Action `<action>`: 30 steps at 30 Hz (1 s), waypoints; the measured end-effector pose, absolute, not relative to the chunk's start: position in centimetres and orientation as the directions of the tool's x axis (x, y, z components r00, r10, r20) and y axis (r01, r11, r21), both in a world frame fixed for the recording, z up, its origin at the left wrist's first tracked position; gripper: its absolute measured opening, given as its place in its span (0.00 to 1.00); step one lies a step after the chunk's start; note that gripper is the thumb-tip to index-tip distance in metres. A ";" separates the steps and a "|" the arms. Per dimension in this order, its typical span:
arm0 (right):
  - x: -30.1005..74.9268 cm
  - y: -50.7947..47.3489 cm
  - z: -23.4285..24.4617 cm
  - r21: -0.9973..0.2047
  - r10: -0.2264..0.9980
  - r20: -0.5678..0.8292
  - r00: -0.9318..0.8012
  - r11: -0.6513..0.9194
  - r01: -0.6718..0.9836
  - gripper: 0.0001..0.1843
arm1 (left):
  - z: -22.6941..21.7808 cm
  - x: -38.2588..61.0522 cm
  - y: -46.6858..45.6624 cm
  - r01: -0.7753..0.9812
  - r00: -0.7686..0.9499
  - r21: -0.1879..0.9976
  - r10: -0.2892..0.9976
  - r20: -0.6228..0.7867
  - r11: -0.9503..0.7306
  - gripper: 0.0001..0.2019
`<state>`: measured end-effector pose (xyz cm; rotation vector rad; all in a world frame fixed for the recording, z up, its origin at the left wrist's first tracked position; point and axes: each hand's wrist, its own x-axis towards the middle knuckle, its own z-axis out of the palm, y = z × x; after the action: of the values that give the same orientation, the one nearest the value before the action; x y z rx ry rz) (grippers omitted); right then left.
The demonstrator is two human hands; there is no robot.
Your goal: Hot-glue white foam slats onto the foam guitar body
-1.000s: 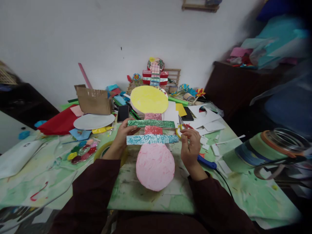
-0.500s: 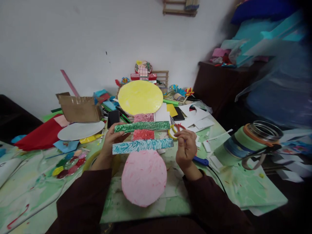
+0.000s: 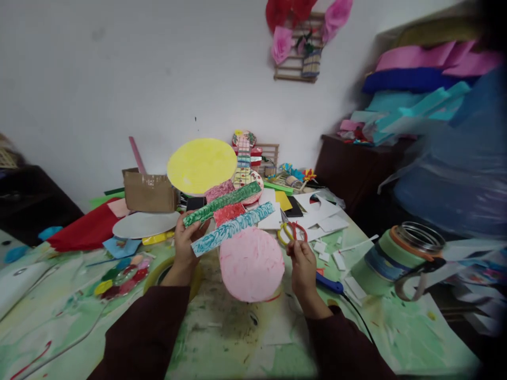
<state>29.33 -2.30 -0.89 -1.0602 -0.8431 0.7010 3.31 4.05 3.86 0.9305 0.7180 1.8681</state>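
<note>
My left hand [image 3: 187, 245] is closed on a painted paper craft piece, gripping it at the left end of its green cross strip [image 3: 225, 202]. The piece has a yellow oval [image 3: 202, 166] at the far end, a red middle band [image 3: 229, 214], a blue-and-white cross strip [image 3: 235, 228] and a pink disc [image 3: 252, 264] at the near end. It is tilted, held above the table. Right of the pink disc, my right hand [image 3: 303, 264] has its fingertips pinched together, apart from the piece. Whatever is between those fingers, if anything, is too small to make out.
Scissors [image 3: 292, 232] lie just beyond my right hand. A blue-handled corded tool [image 3: 329, 283] and an uncapped green bottle [image 3: 380, 264] stand or lie to the right. On the left are a paint palette [image 3: 122, 277], a cardboard box [image 3: 150, 191] and a white oval [image 3: 144, 226].
The craft piece has turned, its yellow oval swinging left and its pink disc right. My right hand has lowered slightly, its fingers still pinched. The view has tipped up, showing more wall.
</note>
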 end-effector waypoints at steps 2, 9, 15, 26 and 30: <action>29.4 -2.5 -1.0 -0.928 0.826 0.257 0.501 0.356 -0.111 0.21 | 3.9 3.4 3.9 -0.467 -0.308 0.774 0.899 0.312 -0.429 0.17; 27.9 -3.1 -1.2 -0.907 0.925 0.096 0.367 0.233 -0.352 0.29 | 4.0 3.8 3.4 -0.393 -0.369 0.797 0.873 0.320 -0.459 0.18; 25.8 -3.9 -1.8 -0.883 0.988 0.039 0.151 0.105 -0.457 0.37 | 3.5 4.0 3.9 -0.321 -0.455 0.780 0.810 0.370 -0.537 0.16; 25.7 -3.6 -0.1 -0.737 0.947 -0.026 0.320 0.199 -0.646 0.26 | 1.9 5.6 4.3 -0.267 -0.410 0.837 0.842 0.350 -0.477 0.21; 28.2 -2.9 1.1 -0.710 0.923 -0.097 0.372 0.198 -0.676 0.22 | 0.7 7.4 4.0 -0.217 -0.402 0.877 0.858 0.320 -0.429 0.23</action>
<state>28.23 -2.90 1.08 -0.7531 -0.3906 1.1591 7.37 4.03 0.65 1.0525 1.0093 1.9042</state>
